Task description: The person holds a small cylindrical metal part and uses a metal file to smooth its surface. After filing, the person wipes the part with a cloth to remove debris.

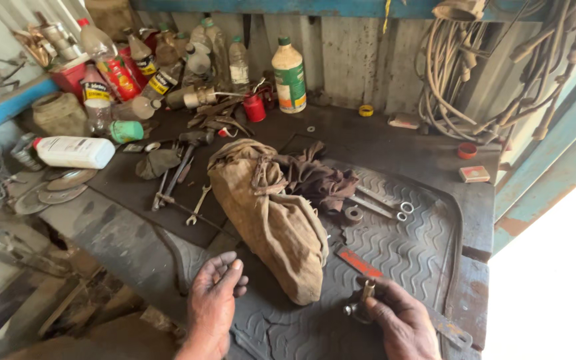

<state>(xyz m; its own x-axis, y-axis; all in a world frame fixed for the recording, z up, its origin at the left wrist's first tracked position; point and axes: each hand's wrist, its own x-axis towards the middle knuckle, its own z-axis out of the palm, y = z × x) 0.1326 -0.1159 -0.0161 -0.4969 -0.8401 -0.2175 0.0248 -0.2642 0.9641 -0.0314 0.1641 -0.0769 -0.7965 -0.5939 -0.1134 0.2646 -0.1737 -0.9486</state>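
Note:
My right hand (400,323) rests low on a grey ribbed rubber mat (408,250) and pinches a small metal fitting (363,299) with a brass-coloured stub and a ring at its base. My left hand (213,299) hovers at the mat's near left edge, fingers loosely curled, nothing visible in it. Between and just beyond both hands lies a dirty tan cloth sack (271,217). A dark brown rag (318,180) is bunched against the sack's far right side.
Wrenches (181,187) and spanners (385,207) lie on the workbench beside a metal ring (353,214) and a red strip (360,263). Bottles (289,75), a white jug (75,152) and a red can (254,107) crowd the back. Cables (475,73) hang at right.

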